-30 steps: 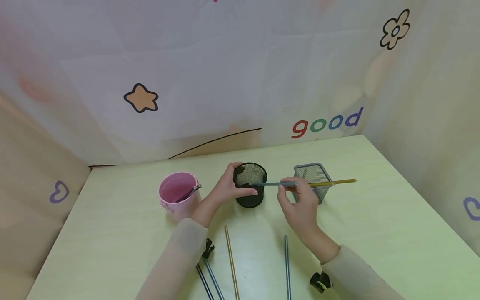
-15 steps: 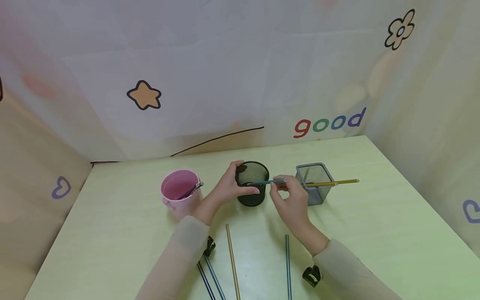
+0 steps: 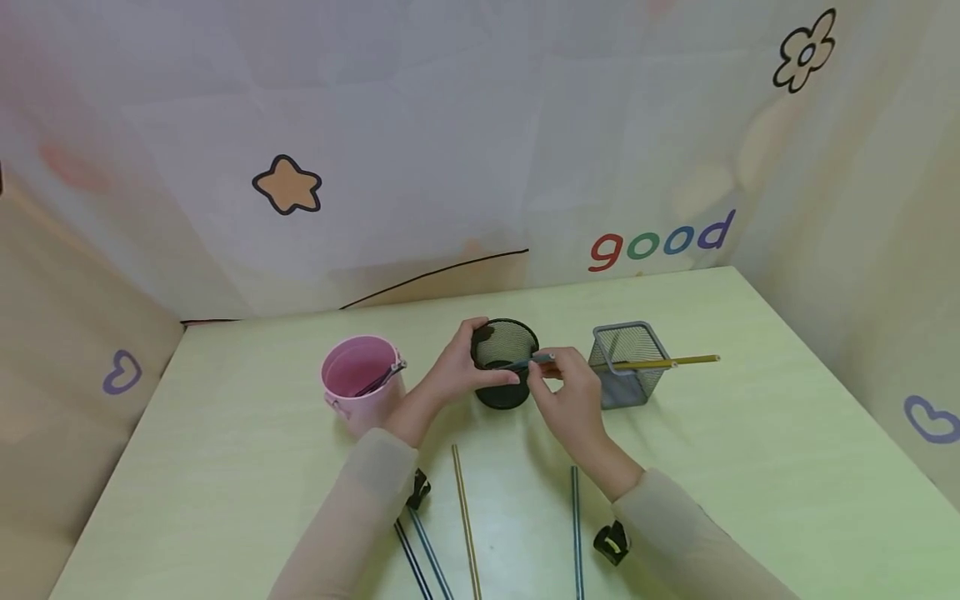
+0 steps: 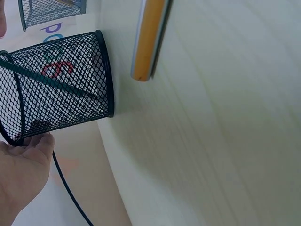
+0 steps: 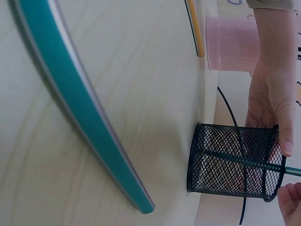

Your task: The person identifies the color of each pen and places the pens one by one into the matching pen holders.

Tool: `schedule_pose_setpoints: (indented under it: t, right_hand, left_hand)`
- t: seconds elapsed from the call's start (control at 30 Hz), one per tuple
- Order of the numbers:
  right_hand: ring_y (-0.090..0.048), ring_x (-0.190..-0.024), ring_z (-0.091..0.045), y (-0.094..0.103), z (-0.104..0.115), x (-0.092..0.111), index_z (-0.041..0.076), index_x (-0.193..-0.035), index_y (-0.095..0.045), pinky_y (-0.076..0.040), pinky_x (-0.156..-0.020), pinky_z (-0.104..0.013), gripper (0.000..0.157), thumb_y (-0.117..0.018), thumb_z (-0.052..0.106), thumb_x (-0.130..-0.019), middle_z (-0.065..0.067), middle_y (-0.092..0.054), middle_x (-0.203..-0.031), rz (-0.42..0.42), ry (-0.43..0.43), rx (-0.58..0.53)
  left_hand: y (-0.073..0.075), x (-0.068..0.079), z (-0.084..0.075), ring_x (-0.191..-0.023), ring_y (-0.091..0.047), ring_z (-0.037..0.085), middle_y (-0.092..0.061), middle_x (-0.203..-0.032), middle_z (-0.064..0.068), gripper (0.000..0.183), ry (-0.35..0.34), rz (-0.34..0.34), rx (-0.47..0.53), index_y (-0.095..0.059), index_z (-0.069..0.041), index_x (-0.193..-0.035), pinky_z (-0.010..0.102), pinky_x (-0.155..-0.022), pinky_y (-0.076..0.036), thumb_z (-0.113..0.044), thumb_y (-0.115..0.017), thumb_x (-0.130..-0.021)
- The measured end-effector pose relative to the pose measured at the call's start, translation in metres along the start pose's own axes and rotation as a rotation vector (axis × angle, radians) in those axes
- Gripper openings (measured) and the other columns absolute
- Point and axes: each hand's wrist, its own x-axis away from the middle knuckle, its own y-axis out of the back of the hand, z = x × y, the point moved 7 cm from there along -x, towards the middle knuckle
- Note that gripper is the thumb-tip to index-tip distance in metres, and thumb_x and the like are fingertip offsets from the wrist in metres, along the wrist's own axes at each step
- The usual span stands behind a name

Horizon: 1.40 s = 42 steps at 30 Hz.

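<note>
My left hand [image 3: 456, 371] grips the upper rim of a round black mesh pen holder [image 3: 504, 397], thumb in front and fingers behind. A teal pencil [image 5: 292, 171] is pinched near its end by my right hand [image 3: 572, 396], just right of that holder. Through the mesh, in both wrist views, the pencil's lower part shows slanting down inside, close to the base. The holder stands upright on the table. Right of it is a square grey mesh holder [image 3: 626, 390] with yellow pencils [image 3: 693, 359] leaning out to the right.
A pink bucket [image 3: 366, 412] with dark pencils [image 3: 379, 380] inside stands at left. On the near table lie a yellow pencil [image 3: 465, 521], a teal pencil [image 3: 576, 529], a blue pencil [image 3: 431, 553] and a dark pencil [image 3: 412, 557]. A printed cloth [image 3: 420, 167] rises behind the table.
My right hand has moved left toward the black holder, and the teal pencil has slid further inside it. My left hand keeps its grip on the rim.
</note>
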Motion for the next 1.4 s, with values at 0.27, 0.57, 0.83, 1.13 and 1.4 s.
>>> schedule_pose_setpoints:
  t: [0.27, 0.57, 0.83, 1.13, 1.4]
  right_hand:
    - [-0.064, -0.073, -0.024, -0.002, -0.002, 0.001, -0.004, -0.091, -0.062, -0.058, -0.066, -0.035, 0.013, -0.066, -0.006, -0.079, -0.015, -0.061, -0.084, 0.028, -0.047, -0.007]
    - [-0.064, -0.076, -0.027, 0.003, -0.004, 0.006, -0.007, -0.093, -0.059, -0.057, -0.069, -0.037, 0.020, -0.071, -0.007, -0.077, -0.018, -0.061, -0.086, 0.066, -0.076, 0.001]
    - [-0.063, -0.079, -0.028, 0.007, -0.008, 0.015, -0.004, -0.097, -0.060, -0.057, -0.071, -0.038, 0.028, -0.076, 0.002, -0.075, -0.016, -0.062, -0.089, 0.201, -0.196, 0.080]
    - [-0.058, -0.075, -0.023, 0.016, -0.014, 0.030, -0.004, -0.098, -0.061, -0.052, -0.068, -0.034, 0.030, -0.077, 0.010, -0.077, -0.013, -0.061, -0.084, 0.380, -0.423, 0.178]
    - [-0.049, -0.065, -0.015, 0.020, -0.017, 0.045, -0.002, -0.088, -0.060, -0.042, -0.061, -0.028, 0.024, -0.075, 0.013, -0.077, -0.006, -0.057, -0.072, 0.522, -0.534, 0.265]
  left_hand:
    - [0.000, 0.000, -0.003, -0.123, -0.048, 0.031, -0.045, -0.138, 0.018, 0.096, -0.007, -0.002, 0.000, -0.024, -0.002, -0.145, 0.045, -0.102, -0.042, -0.017, -0.084, -0.072]
    - [0.000, -0.001, -0.004, -0.122, -0.048, 0.030, -0.046, -0.137, 0.017, 0.096, -0.002, -0.011, 0.012, -0.025, -0.003, -0.145, 0.044, -0.103, -0.041, -0.015, -0.085, -0.070]
    - [0.001, 0.001, -0.008, -0.123, -0.047, 0.031, -0.045, -0.138, 0.018, 0.095, -0.002, 0.000, 0.011, -0.025, -0.003, -0.144, 0.045, -0.105, -0.039, -0.015, -0.084, -0.071]
    - [0.000, -0.003, -0.004, -0.123, -0.047, 0.029, -0.044, -0.139, 0.017, 0.097, -0.001, -0.007, -0.016, -0.025, -0.004, -0.144, 0.045, -0.105, -0.038, -0.019, -0.085, -0.070]
    - [0.001, 0.000, -0.004, -0.125, -0.045, 0.031, -0.042, -0.140, 0.018, 0.099, 0.009, 0.013, -0.018, -0.023, -0.001, -0.145, 0.045, -0.106, -0.037, -0.019, -0.085, -0.070]
